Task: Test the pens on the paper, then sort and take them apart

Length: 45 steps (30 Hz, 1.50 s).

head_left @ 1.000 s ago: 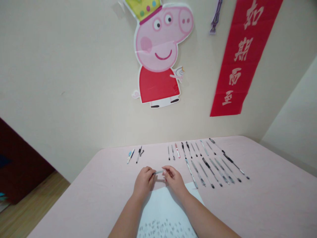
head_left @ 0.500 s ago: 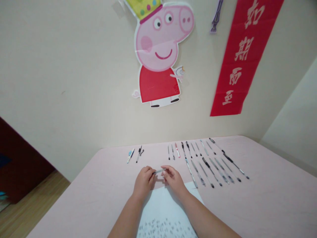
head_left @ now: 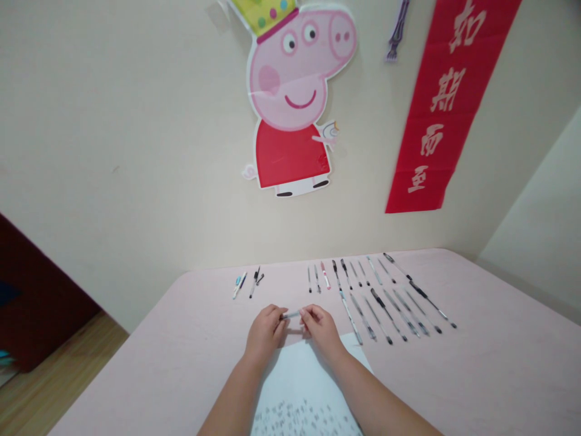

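We see both hands meeting at the middle of the pink table (head_left: 181,357), by the far edge of a white sheet of paper (head_left: 302,378) that lies at the table's near edge and bears small dark writing along its lower part. The left hand (head_left: 264,331) and the right hand (head_left: 321,327) each pinch one end of a slim pen (head_left: 291,315), with fingers curled and thumbs pressed against it. The pen lies roughly level between them, its pale barrel showing in the gap. We cannot tell whether the pen touches the table. Toward the far edge, right of centre, we note two rows of pens (head_left: 385,300) laid side by side, mostly black or clear, running out toward the far right corner. Well apart from these, left of centre near the far edge, lies a small group of pens (head_left: 248,283), one of them blue and white. On the wall behind hang a cartoon pig cut-out (head_left: 290,97) and a red banner (head_left: 447,103) with pale characters.
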{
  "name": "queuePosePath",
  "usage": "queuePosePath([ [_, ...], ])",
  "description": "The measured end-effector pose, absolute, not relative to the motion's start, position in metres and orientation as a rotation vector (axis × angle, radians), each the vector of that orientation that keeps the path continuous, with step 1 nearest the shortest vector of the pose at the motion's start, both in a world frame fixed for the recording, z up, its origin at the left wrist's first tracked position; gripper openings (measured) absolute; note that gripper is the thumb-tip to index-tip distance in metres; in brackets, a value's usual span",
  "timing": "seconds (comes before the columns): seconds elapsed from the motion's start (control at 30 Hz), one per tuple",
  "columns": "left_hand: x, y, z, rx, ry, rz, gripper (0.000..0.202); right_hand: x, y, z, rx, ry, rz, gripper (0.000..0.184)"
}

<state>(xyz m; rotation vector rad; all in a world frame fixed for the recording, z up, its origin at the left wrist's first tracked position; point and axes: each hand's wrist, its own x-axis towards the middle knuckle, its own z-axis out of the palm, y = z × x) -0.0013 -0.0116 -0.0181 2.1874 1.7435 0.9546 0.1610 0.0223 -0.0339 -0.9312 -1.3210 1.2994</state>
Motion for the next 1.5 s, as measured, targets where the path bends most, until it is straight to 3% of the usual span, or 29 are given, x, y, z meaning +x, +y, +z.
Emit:
queuePosePath([
  [0.23,0.004,-0.015,-0.012,2.203,1.663,0.840,0.030,0.163,0.027,-0.034,-0.929,-1.039,1.421,0.037],
  [0.37,0.005,-0.016,-0.012,2.218,1.670,0.826,0.029,0.162,0.028,-0.030,-0.851,-0.985,1.477,0.047],
  [1.13,0.008,-0.018,-0.011,2.185,1.725,0.928,0.028,0.165,0.029,-0.031,-0.951,-0.971,1.421,0.042],
  [1.37,0.022,-0.025,-0.008,2.064,1.380,0.962,0.040,0.164,0.032,-0.036,-0.966,-0.929,1.433,0.043],
  [1.5,0.029,-0.023,-0.009,1.656,1.126,0.912,0.045,0.165,0.033,-0.038,-0.990,-0.940,1.416,0.045],
])
